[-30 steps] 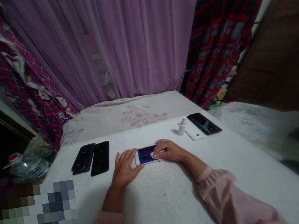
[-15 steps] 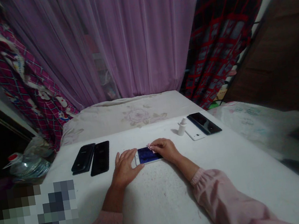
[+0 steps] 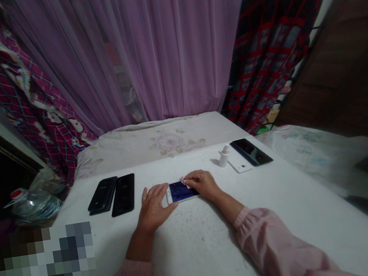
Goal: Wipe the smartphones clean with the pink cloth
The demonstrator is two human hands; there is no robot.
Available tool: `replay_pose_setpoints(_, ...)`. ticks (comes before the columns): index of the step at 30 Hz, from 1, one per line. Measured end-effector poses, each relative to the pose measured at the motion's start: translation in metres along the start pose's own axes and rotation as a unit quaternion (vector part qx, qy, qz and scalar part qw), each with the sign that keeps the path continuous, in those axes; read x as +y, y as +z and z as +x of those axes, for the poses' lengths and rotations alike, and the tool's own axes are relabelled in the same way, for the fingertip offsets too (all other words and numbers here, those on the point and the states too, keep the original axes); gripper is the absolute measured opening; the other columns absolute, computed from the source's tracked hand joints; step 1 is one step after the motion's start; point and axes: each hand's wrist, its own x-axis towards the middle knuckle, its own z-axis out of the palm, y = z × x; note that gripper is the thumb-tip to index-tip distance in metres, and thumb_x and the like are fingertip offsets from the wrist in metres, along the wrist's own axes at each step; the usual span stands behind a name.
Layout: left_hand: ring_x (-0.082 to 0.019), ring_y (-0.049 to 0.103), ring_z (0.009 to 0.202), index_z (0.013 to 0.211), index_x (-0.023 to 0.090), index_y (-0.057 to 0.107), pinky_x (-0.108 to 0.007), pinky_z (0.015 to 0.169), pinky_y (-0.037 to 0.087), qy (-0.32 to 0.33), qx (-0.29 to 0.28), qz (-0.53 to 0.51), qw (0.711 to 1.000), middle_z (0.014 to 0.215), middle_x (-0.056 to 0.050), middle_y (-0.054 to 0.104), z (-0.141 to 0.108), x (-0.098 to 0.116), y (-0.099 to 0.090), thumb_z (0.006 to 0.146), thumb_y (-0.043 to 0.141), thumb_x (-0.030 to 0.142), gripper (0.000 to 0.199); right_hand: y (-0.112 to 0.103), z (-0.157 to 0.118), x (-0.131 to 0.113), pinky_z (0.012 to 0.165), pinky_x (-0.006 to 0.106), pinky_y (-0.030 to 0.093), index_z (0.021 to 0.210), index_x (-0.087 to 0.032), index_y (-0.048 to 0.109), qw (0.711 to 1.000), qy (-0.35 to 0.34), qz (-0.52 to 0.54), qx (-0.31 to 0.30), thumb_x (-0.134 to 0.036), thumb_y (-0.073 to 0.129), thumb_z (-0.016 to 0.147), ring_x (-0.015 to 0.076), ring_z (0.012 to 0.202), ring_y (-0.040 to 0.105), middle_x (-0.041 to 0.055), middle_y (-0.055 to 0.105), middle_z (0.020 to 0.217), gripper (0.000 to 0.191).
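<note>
A white-framed smartphone point(image 3: 181, 191) lies sideways on the white sheet point(image 3: 186, 248), its dark blue screen facing up. My left hand point(image 3: 153, 206) grips its left end, with the fingertips against the frame. My right hand point(image 3: 202, 184) rests across the phone's right end and pinches a small pink cloth point(image 3: 184, 181) against the top edge of the screen. The fingers hide the right end of the phone.
Two black smartphones point(image 3: 123, 195) lie left of my hands. To the right stand a small white bottle point(image 3: 224, 156), a white phone point(image 3: 239, 164) and a black phone point(image 3: 251, 152). A pillow point(image 3: 150, 145) and a purple curtain point(image 3: 164, 53) lie beyond.
The pink cloth has shifted from the lower edge of the screen to its upper edge, and my right hand has slid up and slightly left. My left hand stays in place.
</note>
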Motion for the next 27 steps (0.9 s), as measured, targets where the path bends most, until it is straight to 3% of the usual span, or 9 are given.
replay_pose_setpoints(7, -0.028, 0.043, 0.132, 0.134, 0.027, 0.049, -0.055, 0.115, 0.015, 0.01, -0.009, -0.006, 1.0, 0.137, -0.005, 0.056, -0.001, -0.004, 0.001, 0.079, 0.066, 0.043, 0.06, -0.001, 0.002, -0.002, 0.066, 0.026, 0.052, 0.079, -0.025, 0.076, 0.999, -0.007, -0.037, 0.002, -0.038, 0.066, 0.082, 0.0169, 0.069, 0.068, 0.0023, 0.075, 0.075, 0.017)
replay_pose_setpoints(13, -0.028, 0.044, 0.131, 0.134, 0.027, 0.05, -0.055, 0.115, 0.016, 0.007, -0.004, -0.004, 1.0, 0.136, -0.006, 0.057, 0.0, -0.006, 0.003, 0.078, 0.067, 0.043, 0.061, -0.015, -0.001, -0.008, 0.07, 0.025, 0.048, 0.075, -0.023, 0.075, 0.985, -0.116, 0.004, -0.128, -0.044, 0.063, 0.085, 0.0145, 0.068, 0.064, 0.0019, 0.071, 0.068, 0.026)
replay_pose_setpoints(15, -0.028, 0.045, 0.13, 0.133, 0.027, 0.051, -0.055, 0.115, 0.017, 0.007, -0.002, -0.005, 1.0, 0.136, -0.006, 0.057, 0.0, -0.006, 0.002, 0.078, 0.067, 0.043, 0.06, -0.016, -0.001, -0.008, 0.072, 0.026, 0.048, 0.073, -0.023, 0.074, 0.981, -0.135, 0.002, -0.141, -0.044, 0.063, 0.085, 0.0146, 0.068, 0.063, 0.0015, 0.07, 0.065, 0.027)
replay_pose_setpoints(23, -0.028, 0.044, 0.131, 0.133, 0.025, 0.051, -0.055, 0.115, 0.016, 0.004, -0.012, -0.008, 1.0, 0.136, -0.006, 0.057, 0.0, -0.003, -0.001, 0.077, 0.068, 0.043, 0.061, 0.004, 0.0, -0.005, 0.069, 0.025, 0.05, 0.08, -0.024, 0.075, 0.999, -0.019, -0.023, -0.022, -0.033, 0.066, 0.082, 0.0161, 0.074, 0.068, 0.0021, 0.074, 0.08, 0.012)
replay_pose_setpoints(27, -0.028, 0.044, 0.131, 0.133, 0.026, 0.051, -0.055, 0.115, 0.016, 0.004, -0.008, -0.01, 1.0, 0.136, -0.006, 0.057, -0.001, -0.003, -0.001, 0.077, 0.068, 0.043, 0.061, 0.009, 0.002, -0.004, 0.074, 0.027, 0.051, 0.084, -0.026, 0.075, 0.998, -0.007, -0.065, 0.015, -0.028, 0.065, 0.083, 0.0166, 0.08, 0.068, 0.0019, 0.074, 0.085, 0.01)
